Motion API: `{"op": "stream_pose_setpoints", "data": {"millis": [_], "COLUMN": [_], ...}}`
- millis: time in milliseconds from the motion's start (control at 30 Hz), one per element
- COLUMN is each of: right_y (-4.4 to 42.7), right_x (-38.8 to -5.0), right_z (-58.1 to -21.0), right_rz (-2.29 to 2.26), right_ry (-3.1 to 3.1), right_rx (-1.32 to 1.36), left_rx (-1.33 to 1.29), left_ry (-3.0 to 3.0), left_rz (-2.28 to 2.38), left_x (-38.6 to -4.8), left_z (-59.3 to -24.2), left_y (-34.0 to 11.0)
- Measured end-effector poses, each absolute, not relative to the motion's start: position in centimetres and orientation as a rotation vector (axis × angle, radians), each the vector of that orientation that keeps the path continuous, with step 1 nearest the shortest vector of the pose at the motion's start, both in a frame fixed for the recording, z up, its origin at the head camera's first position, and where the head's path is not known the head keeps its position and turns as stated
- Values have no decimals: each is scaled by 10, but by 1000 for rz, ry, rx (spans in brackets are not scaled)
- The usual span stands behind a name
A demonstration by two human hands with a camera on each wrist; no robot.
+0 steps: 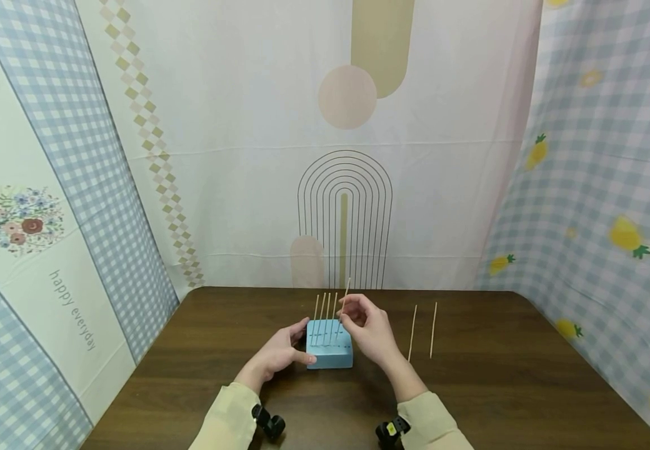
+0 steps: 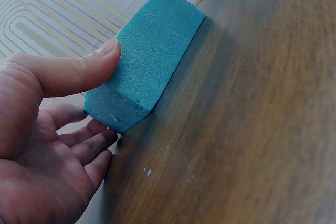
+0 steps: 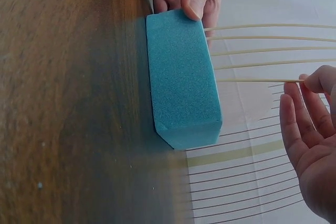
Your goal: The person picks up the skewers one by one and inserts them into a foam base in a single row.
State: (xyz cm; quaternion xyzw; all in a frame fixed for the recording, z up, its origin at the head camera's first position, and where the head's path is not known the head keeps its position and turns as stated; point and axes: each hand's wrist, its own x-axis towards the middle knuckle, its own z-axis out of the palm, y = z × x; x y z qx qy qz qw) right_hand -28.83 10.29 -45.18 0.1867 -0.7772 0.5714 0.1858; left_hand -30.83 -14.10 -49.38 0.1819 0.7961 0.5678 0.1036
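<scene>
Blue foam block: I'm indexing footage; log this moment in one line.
left hand: grips block; right hand: pinches thin wooden stick; four sticks: standing in block; two sticks: on brown table

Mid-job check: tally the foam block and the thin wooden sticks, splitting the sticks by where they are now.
Blue foam block: 1
Standing sticks, set in the block: 4
Held stick, in the right grip: 1
Loose sticks, lying on the table: 2
Total: 8

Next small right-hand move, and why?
Probably press the pinched stick down into the blue block: the right hand grips it, its lower end seems to meet the block's top, the left hand holds the block, and four other sticks stand there.
</scene>
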Motion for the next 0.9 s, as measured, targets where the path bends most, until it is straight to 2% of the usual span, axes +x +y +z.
{"op": "stream_pose_setpoints", "data": {"millis": [900], "right_y": [104], "right_x": [-288], "right_z": [-452], "right_rz": [1555], "right_ry": [-2238], "right_rx": [560], "left_rx": [542], "left_ry": [2339], "left_rz": [1685], "left_x": [-309], "left_z": [-495], "left_y": [-143]}}
